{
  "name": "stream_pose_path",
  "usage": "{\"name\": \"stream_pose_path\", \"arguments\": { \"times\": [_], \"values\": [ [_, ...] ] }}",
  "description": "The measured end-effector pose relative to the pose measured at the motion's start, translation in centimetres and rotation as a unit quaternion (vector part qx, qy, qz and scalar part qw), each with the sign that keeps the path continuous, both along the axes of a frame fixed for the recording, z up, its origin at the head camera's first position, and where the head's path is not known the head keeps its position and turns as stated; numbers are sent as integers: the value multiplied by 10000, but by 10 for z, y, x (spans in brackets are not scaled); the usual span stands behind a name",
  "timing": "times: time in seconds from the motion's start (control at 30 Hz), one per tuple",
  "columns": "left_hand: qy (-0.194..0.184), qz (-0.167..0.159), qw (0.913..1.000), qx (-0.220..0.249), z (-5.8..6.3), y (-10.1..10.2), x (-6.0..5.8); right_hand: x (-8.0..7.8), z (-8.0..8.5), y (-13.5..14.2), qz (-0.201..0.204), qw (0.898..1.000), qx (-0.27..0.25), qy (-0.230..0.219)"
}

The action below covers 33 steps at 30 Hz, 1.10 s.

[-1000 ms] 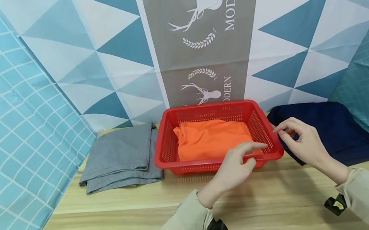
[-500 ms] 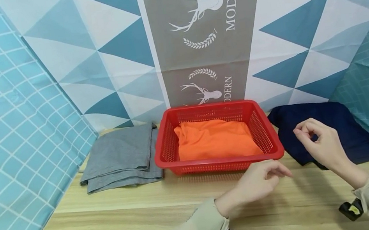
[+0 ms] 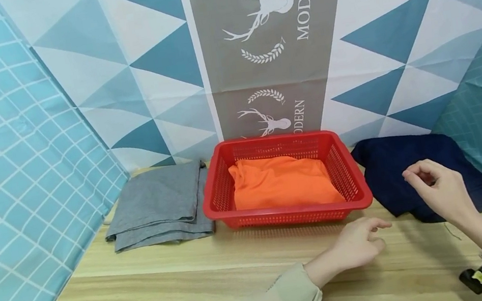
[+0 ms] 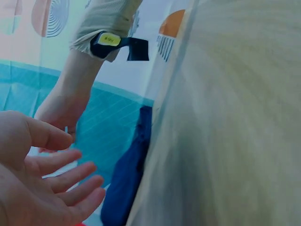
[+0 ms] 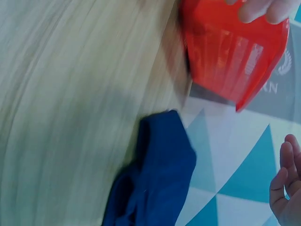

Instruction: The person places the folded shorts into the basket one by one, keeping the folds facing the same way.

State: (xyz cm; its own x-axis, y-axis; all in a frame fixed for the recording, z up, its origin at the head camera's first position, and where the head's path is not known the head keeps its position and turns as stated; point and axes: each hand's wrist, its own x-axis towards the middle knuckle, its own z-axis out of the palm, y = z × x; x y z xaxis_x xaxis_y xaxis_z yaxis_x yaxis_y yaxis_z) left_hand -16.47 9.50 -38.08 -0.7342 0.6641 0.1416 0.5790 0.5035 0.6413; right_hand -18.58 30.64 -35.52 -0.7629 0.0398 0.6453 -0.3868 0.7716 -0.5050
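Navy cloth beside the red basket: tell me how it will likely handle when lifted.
The navy cloth will likely droop from a one-edge grip: the right wrist view shows soft, open folds along its edge. Lying low and flat on the table, it seems unlikely to roll.

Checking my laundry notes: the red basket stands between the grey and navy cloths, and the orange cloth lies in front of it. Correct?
Not in front: the head view shows the orange cloth lying inside the red basket. The rest stands.
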Motion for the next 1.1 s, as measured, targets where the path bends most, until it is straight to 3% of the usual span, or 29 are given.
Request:
{"name": "stream_pose_path", "arguments": {
  "times": [0.1,0.23,0.5,0.63,0.87,1.0,1.1],
  "values": [
    [-60,161,9997,-148,-7,10,4,2,-3,8,-173,9995,3,-268],
    [-446,448,9979,-142,-13,22,6,1,-4,16,-192,9970,136,-732],
    [-1205,1081,9856,483,-19,44,6,-3,0,36,-370,9857,596,-1531],
    [-1571,1545,9700,1024,-24,57,7,-5,2,43,-532,9802,672,-1788],
    [-1990,2419,9304,1906,-29,75,7,-11,-1,53,-679,9731,752,-2069],
    [-2298,2603,9099,2270,-30,81,6,-20,-6,69,-801,9661,803,-2318],
    [-2397,2565,9075,2308,-30,84,3,-34,-20,97,-967,9594,782,-2532]
  ]
}}
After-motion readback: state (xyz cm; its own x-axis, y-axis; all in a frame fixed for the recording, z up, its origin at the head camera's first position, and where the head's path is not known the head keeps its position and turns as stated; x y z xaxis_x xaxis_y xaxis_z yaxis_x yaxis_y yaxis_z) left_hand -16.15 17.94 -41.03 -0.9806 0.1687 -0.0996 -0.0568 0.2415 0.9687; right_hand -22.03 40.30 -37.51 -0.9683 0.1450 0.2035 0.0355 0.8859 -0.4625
